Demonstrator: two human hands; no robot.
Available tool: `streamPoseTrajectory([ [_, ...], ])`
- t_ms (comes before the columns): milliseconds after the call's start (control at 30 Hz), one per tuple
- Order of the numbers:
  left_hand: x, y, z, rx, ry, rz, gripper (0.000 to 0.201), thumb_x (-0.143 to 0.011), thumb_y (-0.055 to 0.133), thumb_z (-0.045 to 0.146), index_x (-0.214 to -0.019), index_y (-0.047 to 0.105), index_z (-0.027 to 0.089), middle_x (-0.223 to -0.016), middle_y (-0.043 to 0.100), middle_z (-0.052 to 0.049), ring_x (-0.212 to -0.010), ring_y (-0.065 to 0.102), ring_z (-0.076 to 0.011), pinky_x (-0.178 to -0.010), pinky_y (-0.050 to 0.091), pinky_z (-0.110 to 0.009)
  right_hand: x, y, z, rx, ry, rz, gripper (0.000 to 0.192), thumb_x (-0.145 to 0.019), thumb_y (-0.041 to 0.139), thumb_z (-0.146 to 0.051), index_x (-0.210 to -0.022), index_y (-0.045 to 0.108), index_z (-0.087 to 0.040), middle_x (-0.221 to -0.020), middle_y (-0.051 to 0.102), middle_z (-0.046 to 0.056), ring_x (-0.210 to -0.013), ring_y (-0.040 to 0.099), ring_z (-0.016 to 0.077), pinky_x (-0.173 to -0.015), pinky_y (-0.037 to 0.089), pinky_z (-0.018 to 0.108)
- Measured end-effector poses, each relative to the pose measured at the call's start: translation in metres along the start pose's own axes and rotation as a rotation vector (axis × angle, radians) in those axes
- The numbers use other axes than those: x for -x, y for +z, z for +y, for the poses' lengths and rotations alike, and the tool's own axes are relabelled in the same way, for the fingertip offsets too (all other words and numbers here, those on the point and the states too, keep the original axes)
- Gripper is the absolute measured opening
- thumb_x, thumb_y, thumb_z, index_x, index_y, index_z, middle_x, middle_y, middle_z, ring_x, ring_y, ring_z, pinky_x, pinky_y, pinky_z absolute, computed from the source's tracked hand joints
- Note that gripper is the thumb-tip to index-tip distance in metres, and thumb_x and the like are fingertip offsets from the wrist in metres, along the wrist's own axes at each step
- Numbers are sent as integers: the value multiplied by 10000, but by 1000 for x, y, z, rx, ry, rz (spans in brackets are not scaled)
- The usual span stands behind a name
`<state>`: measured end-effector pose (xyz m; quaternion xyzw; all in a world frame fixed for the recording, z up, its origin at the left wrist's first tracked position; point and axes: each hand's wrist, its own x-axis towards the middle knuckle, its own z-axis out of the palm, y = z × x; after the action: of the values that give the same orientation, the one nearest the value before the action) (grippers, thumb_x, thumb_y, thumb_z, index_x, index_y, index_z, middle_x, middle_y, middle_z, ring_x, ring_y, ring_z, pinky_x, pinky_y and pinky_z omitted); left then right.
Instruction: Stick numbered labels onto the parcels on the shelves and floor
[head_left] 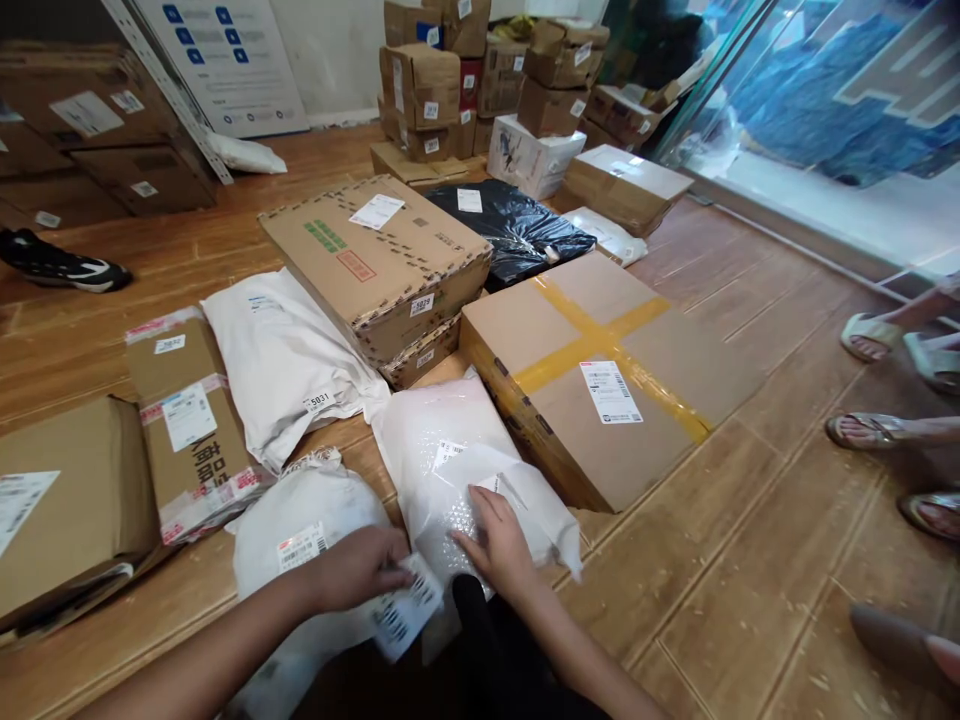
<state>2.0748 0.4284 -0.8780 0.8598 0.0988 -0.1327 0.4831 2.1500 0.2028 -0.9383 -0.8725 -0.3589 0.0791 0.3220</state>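
Note:
Between the thumb and fingers of my left hand [371, 568] is a sheet of printed number labels [409, 608]. My right hand [499, 540] lies with fingers apart on a white bubble-wrap parcel [427, 440], near its lower end. A small label [448, 453] shows on that parcel, partly under a clear film. Beneath and left of my left hand sits a rounded white bag parcel [300, 500] with a shipping label. Farther up lies a flat white bag [277, 350] marked 5031. Right of the bubble-wrap parcel is a large carton [540, 370] with crossed yellow tape.
Cardboard boxes [187, 420] line the left, and a big carton [375, 260] stands ahead beside a black-wrapped parcel [502, 225]. Stacked boxes [420, 90] are at the back. Sandalled feet [870, 430] stand on the wooden floor at right; a dark shoe [60, 262] is at left.

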Motion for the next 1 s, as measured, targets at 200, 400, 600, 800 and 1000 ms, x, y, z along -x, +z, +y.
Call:
streamPoseTrajectory([
  [200, -33, 17, 16, -171, 88, 11, 315, -832, 470, 400, -714, 639, 161, -1466, 237, -98, -1310, 245, -327, -1069, 244, -462, -20, -12, 12, 109, 60, 222, 442, -748, 587, -246, -1185, 536, -205, -1140, 551, 136, -1079, 470, 326, -884, 418, 518],
  [400, -41, 32, -12, -50, 54, -69, 245, -816, 487, 340, -741, 627, 154, -1199, 478, -131, -1042, 523, -247, -932, 409, -397, -53, -29, 44, -118, 276, -47, 367, -746, 436, -81, -1067, 606, -137, -1108, 588, 152, -1105, 479, 300, -955, 373, 499],
  [600, -32, 16, -1, 207, 120, 85, 362, -862, 417, 423, -644, 544, 163, -733, 533, -22, -713, 523, -155, -663, 417, -265, -20, -19, -21, -563, 26, -680, 215, -640, 558, -75, -774, 665, -204, -729, 681, -7, -671, 638, 157, -608, 507, 244],
  [800, -27, 51, 5, 371, -25, 66, 433, -826, 431, 506, -588, 531, 158, -626, 511, 4, -626, 471, -141, -597, 366, -256, -28, -34, -23, -926, 513, -35, 318, -742, 602, -331, -1031, 601, -199, -997, 639, 67, -759, 610, 147, -612, 514, 274],
  [1000, -22, 77, 12, 552, -187, 106, 475, -782, 448, 574, -583, 531, 151, -558, 474, 17, -542, 391, -117, -526, 304, -251, -31, -29, -17, -987, 601, 49, 272, -576, 770, -386, -716, 677, -173, -569, 626, 1, -520, 540, 120, -518, 466, 259],
])
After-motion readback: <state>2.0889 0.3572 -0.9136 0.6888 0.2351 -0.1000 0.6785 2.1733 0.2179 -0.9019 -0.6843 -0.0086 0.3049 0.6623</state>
